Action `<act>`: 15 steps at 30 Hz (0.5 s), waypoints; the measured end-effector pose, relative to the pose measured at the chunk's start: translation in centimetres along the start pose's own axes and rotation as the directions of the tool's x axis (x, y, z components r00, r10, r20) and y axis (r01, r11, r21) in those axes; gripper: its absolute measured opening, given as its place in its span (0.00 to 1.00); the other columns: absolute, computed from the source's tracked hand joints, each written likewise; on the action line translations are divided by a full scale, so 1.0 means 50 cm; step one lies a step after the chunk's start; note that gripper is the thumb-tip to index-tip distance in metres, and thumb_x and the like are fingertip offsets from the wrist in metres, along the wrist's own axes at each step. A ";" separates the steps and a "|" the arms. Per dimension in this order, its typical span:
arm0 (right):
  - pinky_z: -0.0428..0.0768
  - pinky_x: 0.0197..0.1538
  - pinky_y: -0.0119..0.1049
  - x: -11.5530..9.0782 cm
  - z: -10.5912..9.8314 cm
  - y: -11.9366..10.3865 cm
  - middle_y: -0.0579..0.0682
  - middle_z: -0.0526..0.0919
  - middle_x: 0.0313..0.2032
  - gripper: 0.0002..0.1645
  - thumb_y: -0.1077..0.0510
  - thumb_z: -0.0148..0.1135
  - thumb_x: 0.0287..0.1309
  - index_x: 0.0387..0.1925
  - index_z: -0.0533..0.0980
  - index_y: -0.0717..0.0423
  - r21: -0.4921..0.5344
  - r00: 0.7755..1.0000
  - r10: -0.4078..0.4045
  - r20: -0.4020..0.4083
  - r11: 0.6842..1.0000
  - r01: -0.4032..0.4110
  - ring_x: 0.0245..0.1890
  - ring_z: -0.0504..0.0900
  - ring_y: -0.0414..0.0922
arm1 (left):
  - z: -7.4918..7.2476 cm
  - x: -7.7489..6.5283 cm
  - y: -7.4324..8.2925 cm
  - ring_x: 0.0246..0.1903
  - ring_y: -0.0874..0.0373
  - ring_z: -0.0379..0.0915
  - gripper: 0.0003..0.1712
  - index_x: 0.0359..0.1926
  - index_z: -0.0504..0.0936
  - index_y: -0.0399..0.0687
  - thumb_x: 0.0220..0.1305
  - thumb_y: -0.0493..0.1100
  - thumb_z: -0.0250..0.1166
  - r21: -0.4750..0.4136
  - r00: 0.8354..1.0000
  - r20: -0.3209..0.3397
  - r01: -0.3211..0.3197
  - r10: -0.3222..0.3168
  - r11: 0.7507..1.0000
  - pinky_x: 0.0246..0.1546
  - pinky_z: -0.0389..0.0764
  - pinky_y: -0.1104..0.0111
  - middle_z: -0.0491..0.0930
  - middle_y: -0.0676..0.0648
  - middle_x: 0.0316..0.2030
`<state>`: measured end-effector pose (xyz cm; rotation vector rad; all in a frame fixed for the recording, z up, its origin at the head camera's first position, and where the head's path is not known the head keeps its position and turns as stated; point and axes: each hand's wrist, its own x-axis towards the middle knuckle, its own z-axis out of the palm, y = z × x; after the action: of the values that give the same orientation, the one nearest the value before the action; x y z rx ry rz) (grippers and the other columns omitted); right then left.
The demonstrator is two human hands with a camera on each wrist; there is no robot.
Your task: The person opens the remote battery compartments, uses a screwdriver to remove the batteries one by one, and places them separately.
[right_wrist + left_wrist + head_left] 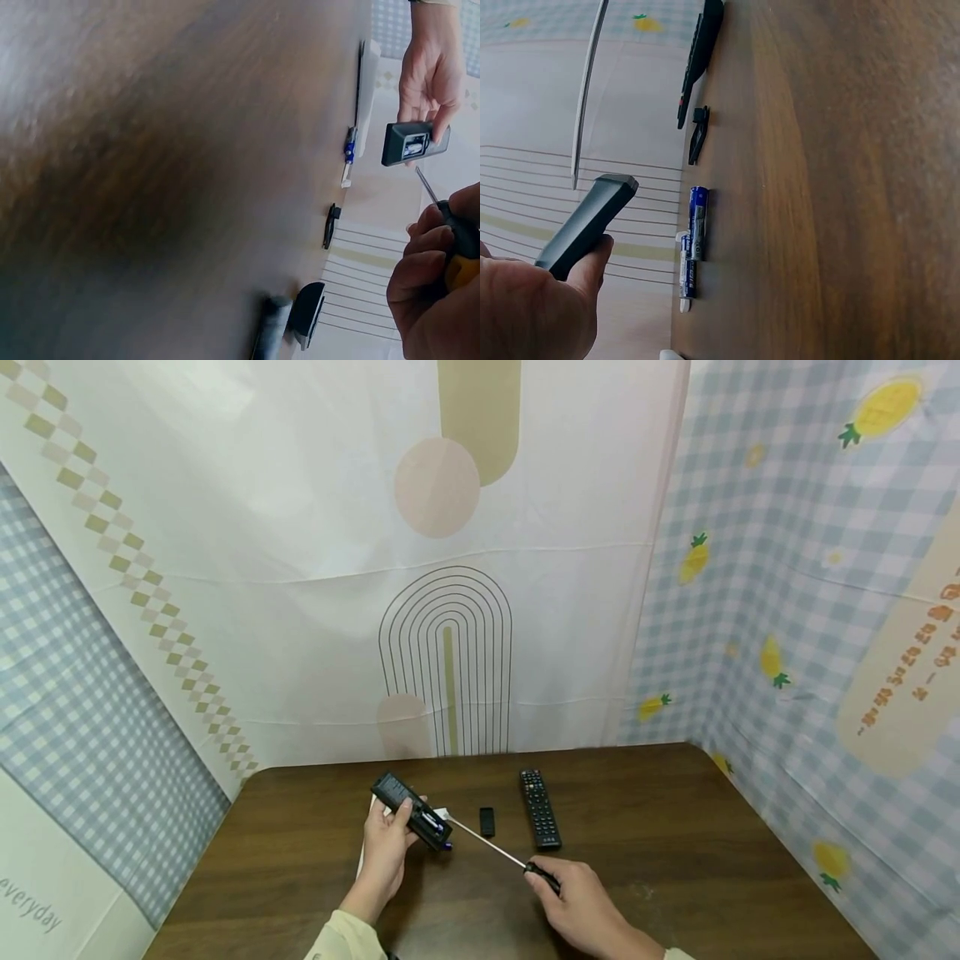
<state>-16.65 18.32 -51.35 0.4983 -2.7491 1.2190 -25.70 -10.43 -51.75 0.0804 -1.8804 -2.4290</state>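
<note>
My left hand grips a black remote control above the table, its back turned up. The battery compartment at its near end is uncovered, and a battery shows inside. A screwdriver with a long metal shaft and a black and yellow handle is held by my right hand. Its tip points at the remote's compartment end; in the right wrist view a small gap lies between them. The small black battery cover rests on the table between the hands. Blue batteries lie below the held remote.
A second black remote control lies buttons up at the right of the cover. Something white and flat is on the table under my left hand. A dark blurred cylinder appears low in the right wrist view. Patterned cloth hangs behind the wooden table.
</note>
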 end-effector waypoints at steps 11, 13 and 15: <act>0.77 0.31 0.27 0.000 0.002 0.010 0.45 0.87 0.31 0.13 0.52 0.63 0.76 0.47 0.86 0.57 -0.002 1.000 -0.007 -0.019 1.000 0.007 0.27 0.74 0.27 | -0.008 -0.006 0.009 0.62 0.46 0.84 0.29 0.81 0.56 0.39 0.86 0.40 0.49 0.010 1.000 0.000 0.024 -0.024 1.000 0.56 0.89 0.65 0.73 0.22 0.69; 0.76 0.31 0.27 -0.001 0.002 0.009 0.43 0.86 0.30 0.13 0.52 0.64 0.76 0.46 0.86 0.56 -0.002 1.000 -0.008 -0.020 1.000 0.008 0.26 0.74 0.27 | -0.008 -0.006 0.009 0.61 0.47 0.84 0.29 0.80 0.57 0.38 0.86 0.39 0.49 0.002 1.000 -0.004 0.025 -0.025 1.000 0.55 0.89 0.65 0.74 0.22 0.69; 0.76 0.31 0.27 -0.001 0.003 0.009 0.42 0.85 0.29 0.12 0.52 0.64 0.76 0.46 0.86 0.56 -0.003 1.000 -0.010 -0.025 1.000 0.010 0.26 0.74 0.27 | -0.009 -0.006 0.008 0.61 0.47 0.85 0.28 0.80 0.58 0.38 0.86 0.39 0.49 0.000 1.000 -0.007 0.024 -0.024 1.000 0.55 0.89 0.65 0.74 0.23 0.69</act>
<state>-16.73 18.51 -51.78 0.4919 -2.7242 1.2100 -25.35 -10.96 -51.46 0.1117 -1.8878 -2.4411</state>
